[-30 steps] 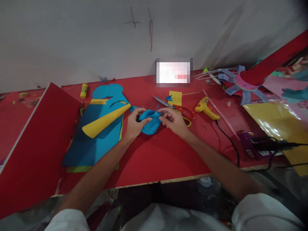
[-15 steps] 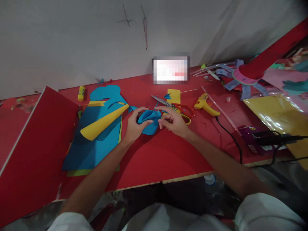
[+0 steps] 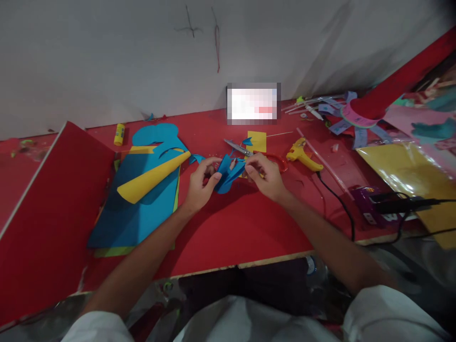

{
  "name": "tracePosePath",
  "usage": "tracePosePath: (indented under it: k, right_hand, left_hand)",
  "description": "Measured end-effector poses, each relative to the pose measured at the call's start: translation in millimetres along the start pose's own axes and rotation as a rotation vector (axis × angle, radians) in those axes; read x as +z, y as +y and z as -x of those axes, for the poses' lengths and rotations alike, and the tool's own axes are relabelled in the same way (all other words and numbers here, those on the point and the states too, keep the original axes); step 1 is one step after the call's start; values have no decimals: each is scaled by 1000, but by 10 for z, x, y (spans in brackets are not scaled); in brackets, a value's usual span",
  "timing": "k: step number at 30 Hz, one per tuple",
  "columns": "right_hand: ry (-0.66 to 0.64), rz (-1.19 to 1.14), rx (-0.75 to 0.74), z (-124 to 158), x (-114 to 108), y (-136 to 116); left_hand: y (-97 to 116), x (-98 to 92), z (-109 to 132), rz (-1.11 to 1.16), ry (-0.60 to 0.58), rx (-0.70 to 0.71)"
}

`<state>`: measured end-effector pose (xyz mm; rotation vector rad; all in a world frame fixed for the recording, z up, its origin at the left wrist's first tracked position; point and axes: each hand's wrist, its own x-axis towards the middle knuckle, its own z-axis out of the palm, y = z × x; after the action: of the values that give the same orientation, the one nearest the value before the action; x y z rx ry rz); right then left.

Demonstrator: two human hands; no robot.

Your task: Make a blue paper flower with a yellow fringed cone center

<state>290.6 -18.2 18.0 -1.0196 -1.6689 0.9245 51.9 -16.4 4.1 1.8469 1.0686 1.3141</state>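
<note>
Between my two hands is a folded piece of blue craft paper (image 3: 228, 178), its layers standing apart like a V. My left hand (image 3: 203, 183) pinches its left side between thumb and fingers. At the other side, my right hand (image 3: 264, 175) grips the right edge with its fingertips. Just behind my right hand lie scissors (image 3: 239, 147) with red handles, partly hidden, on a yellow paper piece (image 3: 259, 141). A rolled yellow paper cone (image 3: 151, 179) rests on blue sheets (image 3: 124, 223) to the left of my left hand.
A yellow glue gun (image 3: 304, 156) with a black cable lies to the right. Farther left are a glue stick (image 3: 120, 135) and an upright red board (image 3: 46, 213). A blurred bright screen (image 3: 252, 105) leans on the wall. At the right lie a purple box (image 3: 374, 206) and a shiny yellow packet (image 3: 399, 164).
The blue paper was bunched and rounded; now its folds are spread into a V. My right hand has shifted slightly and turned, covering more of the scissors' handles.
</note>
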Motion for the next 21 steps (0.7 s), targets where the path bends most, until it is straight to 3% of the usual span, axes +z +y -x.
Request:
tracePosePath:
  k: [12, 18, 21]
  right_hand:
    - [-2, 162, -7, -117, -51, 204]
    - [-87, 462, -214, -99, -74, 240]
    - [-69, 467, -293, -102, -72, 258]
  left_hand:
    - [-68, 10, -30, -96, 62, -66]
    - [-28, 9, -25, -134, 55, -13]
    - [13, -1, -39, -140, 67, -9]
